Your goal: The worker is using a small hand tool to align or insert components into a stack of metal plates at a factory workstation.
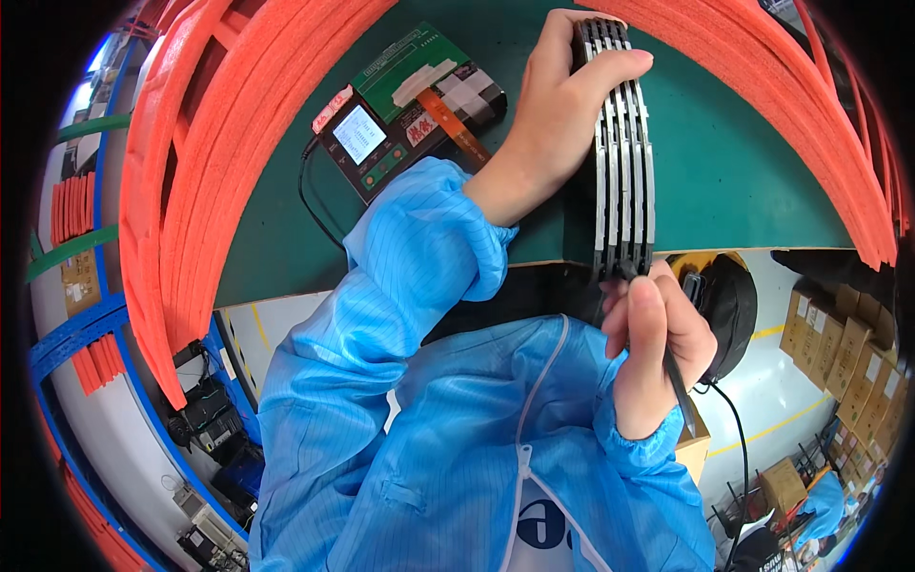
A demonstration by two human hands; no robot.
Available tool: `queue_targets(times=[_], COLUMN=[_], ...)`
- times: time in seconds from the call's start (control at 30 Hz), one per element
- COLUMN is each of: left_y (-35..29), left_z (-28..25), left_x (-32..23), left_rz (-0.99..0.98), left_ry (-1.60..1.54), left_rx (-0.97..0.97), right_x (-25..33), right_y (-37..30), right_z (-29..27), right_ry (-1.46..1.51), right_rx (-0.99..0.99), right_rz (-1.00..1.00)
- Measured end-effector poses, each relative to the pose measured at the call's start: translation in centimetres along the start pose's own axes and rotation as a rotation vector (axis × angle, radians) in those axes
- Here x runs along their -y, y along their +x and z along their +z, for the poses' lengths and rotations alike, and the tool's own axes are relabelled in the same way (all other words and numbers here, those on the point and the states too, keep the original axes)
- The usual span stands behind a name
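My left hand (548, 129) grips a stack of several thin black panels with silver edges (624, 162), thumb on one side and fingers round the top end. The stack stands on edge over the green bench mat (743, 181), its long edges toward me. At the stack's lower end is my right hand (658, 334), fingers pinched round a slim dark pointed tool (679, 386). One end of the tool reaches the bottom corner of the panels; its other end sticks out below the hand. Whether the tip touches a panel is too small to tell.
A black test unit with a lit screen (359, 133), a green circuit board (410, 67) and an orange ribbon cable (453, 127) lies at the left. Red foam strips (205, 181) arch along both sides. Beyond the bench edge are a black chair (732, 324) and cardboard boxes (848, 357).
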State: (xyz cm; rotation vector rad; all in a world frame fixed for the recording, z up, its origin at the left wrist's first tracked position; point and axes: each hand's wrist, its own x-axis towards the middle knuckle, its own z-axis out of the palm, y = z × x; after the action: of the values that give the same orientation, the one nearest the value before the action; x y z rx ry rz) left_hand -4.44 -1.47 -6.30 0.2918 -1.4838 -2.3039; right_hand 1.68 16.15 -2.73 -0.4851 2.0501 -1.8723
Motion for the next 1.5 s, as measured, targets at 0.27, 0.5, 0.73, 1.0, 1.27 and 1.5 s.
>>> queue_targets(times=[0.27, 0.5, 0.73, 1.0, 1.27, 1.5], left_y=[0.0, 0.0, 0.0, 0.0, 0.1, -0.3], left_z=[-0.3, -0.3, -0.3, -0.3, -0.1, 0.0], left_x=[-0.1, -0.1, 0.1, -0.1, -0.1, -1.5], left_rz=[0.025, 0.023, 0.003, 0.089, 0.089, 0.027], left_ry=[0.05, 0.037, 0.002, 0.053, 0.146, 0.175], left_rx=[0.003, 0.009, 0.008, -0.011, -0.036, -0.047], right_x=[0.0, 0.4, -1.0, 1.9, 1.0, 1.1], right_y=[0.0, -0.2, -0.1, 0.5, 0.6, 0.8], right_z=[0.0, 0.1, -0.1, 0.1, -0.3, -1.8], right_ry=[-0.018, -0.151, 0.015, -0.195, -0.043, 0.036], right_rx=[0.043, 0.061, 0.016, 0.049, 0.005, -0.037], right_rz=[-0.01, 0.023, -0.088, 0.164, 0.071, 0.059])
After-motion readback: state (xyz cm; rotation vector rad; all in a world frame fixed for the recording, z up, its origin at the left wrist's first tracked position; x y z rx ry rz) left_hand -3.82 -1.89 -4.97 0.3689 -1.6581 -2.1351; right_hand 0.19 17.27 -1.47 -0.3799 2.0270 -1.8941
